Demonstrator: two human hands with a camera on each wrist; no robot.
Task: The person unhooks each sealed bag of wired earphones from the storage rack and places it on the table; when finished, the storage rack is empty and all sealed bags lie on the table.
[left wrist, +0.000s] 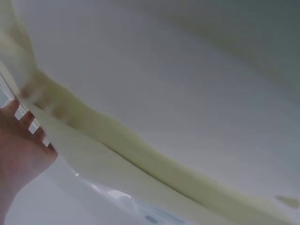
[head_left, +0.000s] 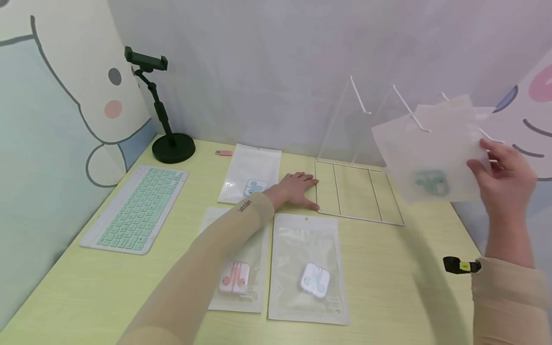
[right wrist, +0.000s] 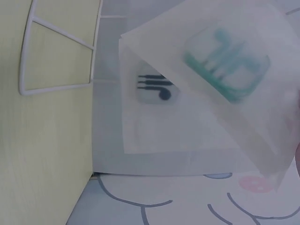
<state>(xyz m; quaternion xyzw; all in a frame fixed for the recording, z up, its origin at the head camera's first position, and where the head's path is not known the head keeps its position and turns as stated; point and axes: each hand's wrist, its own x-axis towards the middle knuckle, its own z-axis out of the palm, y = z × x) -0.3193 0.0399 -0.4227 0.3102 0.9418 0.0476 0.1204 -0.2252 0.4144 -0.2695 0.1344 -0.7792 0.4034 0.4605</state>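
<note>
We see the right hand pinching a frosted zip pouch by its right edge, thumb on the near face, the pouch raised at the right-hand side of the white wire rack. A green earphone case shows through its lower part. One hook prong crosses in front of the film; we cannot tell whether the pouch is threaded on any prong.

We judge the pouch to be light, thin and floppy, rather slick, with the case as its one stiff, weighty part, so it probably swings and creases if held by a corner. A side edge or the top border seems the best hold, clear of the case, with only gentle pressure.

The right forearm rises steeply from the near right, the hand held well above the table. The left arm reaches forward across the table; the left hand lies palm down, fingers spread, touching the left side of the rack's base and gripping nothing. Our hands are well apart. Behind the held pouch, the right wrist view shows another pouch with dark earphones.
</note>
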